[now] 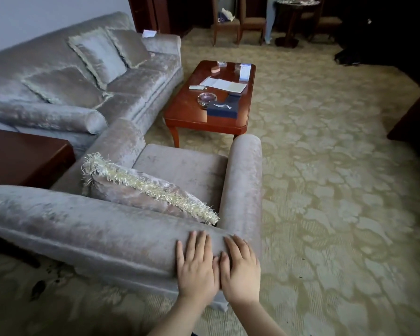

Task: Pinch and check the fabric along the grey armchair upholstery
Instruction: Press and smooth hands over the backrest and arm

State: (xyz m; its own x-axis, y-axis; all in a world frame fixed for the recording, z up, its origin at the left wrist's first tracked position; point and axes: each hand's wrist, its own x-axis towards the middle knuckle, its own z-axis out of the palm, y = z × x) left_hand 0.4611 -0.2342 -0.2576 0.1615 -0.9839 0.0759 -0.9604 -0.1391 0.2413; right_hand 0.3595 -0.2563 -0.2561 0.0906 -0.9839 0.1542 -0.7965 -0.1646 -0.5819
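Both hands lie flat, palms down and side by side, on the rolled top of the grey armchair [87,229] back, near its right corner. The left hand [196,265] has its fingers spread a little over the velvet, and the right hand [239,267] sits just beside it, thumbs touching; neither grips or pinches any fabric, both are open against the cloth. The armchair fills the lower left of the view, seen from behind, standing on a pale patterned carpet [337,202]. A fringed cushion [146,190] leans on its seat against the back, and the right armrest [244,180] runs away from the hands. To the left of the chair stands a dark wooden side counter [22,156]. Beyond the chair a reddish wooden counter [192,115] carries papers [224,84], a glass ashtray [205,99] and a dark blue tissue box [222,110]. A matching grey sofa [136,83] with three cushions stands along the left wall.
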